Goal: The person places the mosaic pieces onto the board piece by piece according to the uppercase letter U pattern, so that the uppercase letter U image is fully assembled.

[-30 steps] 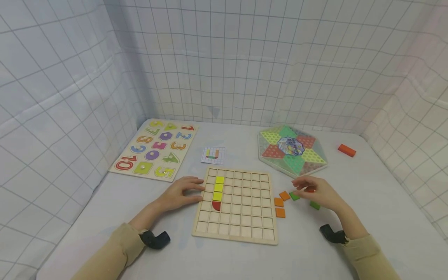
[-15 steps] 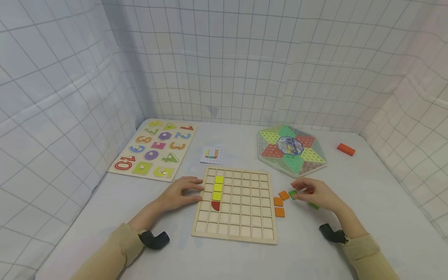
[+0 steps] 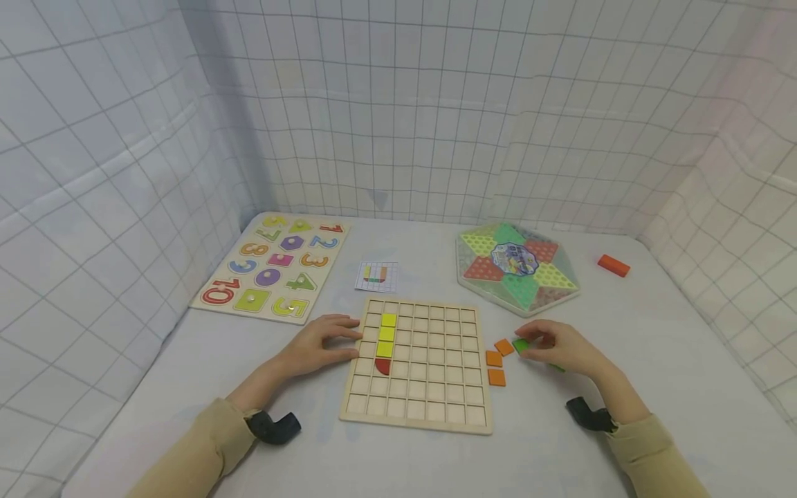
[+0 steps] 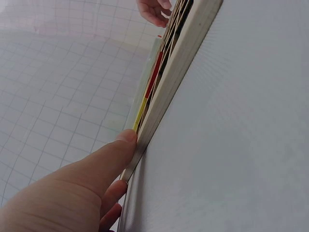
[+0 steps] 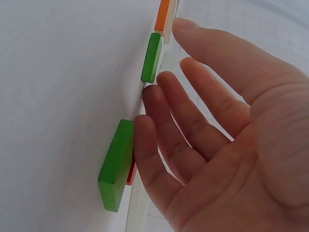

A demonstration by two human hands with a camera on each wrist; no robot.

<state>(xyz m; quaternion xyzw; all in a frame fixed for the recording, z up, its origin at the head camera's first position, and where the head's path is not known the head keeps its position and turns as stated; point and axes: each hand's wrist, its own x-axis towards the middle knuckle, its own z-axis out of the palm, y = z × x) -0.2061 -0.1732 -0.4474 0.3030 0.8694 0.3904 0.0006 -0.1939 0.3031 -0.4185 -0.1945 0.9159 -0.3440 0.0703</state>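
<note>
A wooden grid board (image 3: 429,366) holds several yellow square tiles (image 3: 386,334) in one column, with a red quarter-circle piece (image 3: 382,366) below them. At the board's left edge rests my left hand (image 3: 320,341), fingers extended; its thumb (image 4: 126,137) touches the rim in the left wrist view. My right hand (image 3: 560,347) hovers right of the board, fingers loosely bent over a green tile (image 3: 520,345). In the right wrist view thumb and fingers stand apart with nothing between them. A second green tile (image 5: 117,164) lies by the little finger, a red piece (image 5: 131,174) behind it.
Several orange tiles (image 3: 496,377) lie along the board's right side. Behind the board are a pattern card (image 3: 389,277), a number puzzle (image 3: 249,297) at left and a hexagonal star-patterned game board (image 3: 467,277) at right. An orange-red block (image 3: 614,265) lies far right.
My right hand has dipped slightly and its thumb and fingertips have come nearer the green tile, covering the red piece. My left hand stays at the board's edge.
</note>
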